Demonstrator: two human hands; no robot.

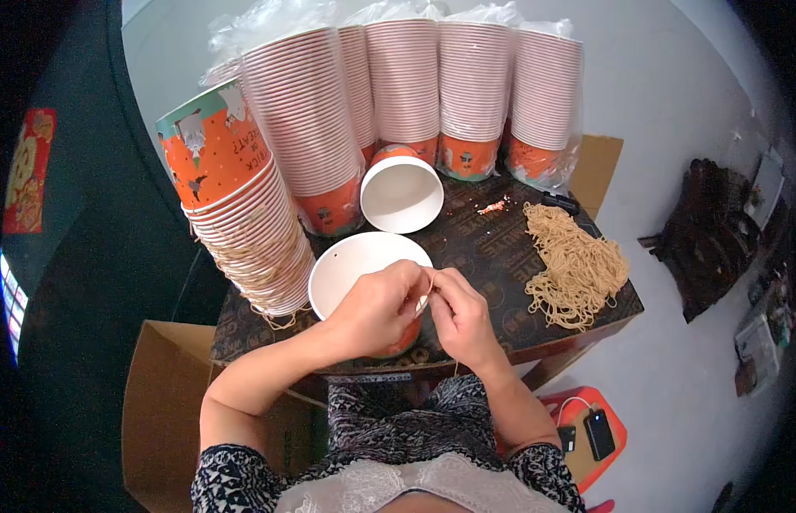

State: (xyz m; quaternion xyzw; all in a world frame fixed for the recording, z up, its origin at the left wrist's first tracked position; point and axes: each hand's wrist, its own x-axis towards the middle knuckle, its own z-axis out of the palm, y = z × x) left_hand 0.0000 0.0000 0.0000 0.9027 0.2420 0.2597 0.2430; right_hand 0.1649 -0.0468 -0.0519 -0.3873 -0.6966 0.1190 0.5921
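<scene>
Both hands meet over a white-lined paper cup [357,267] that lies tilted at the near edge of the counter [492,256], its mouth open toward the camera and its orange outside showing under the palms. The left hand [374,308] wraps over the cup's near rim, its grip closed on the rim and on a thin tan string [431,284]. The right hand [460,316] sits just beside it, touching it at the fingertips, its grip pinched shut on the same string; a length of string hangs down from this hand past the counter's edge.

A second cup [402,193] of the same kind lies on its side just beyond, mouth toward the camera. To the left, a leaning stack of cups [244,222] with string handles hanging from their rims rests on the counter's left edge. At the far side stand tall stacks of cups in clear plastic sleeves [432,85]. On the right part of the counter lies a loose pile of tan strings [573,265], well apart from the hands.

Near right, lower down, an orange stool [616,432] carries two dark phones [598,433], one with a white cable. A cardboard box [158,410] stands near left.
</scene>
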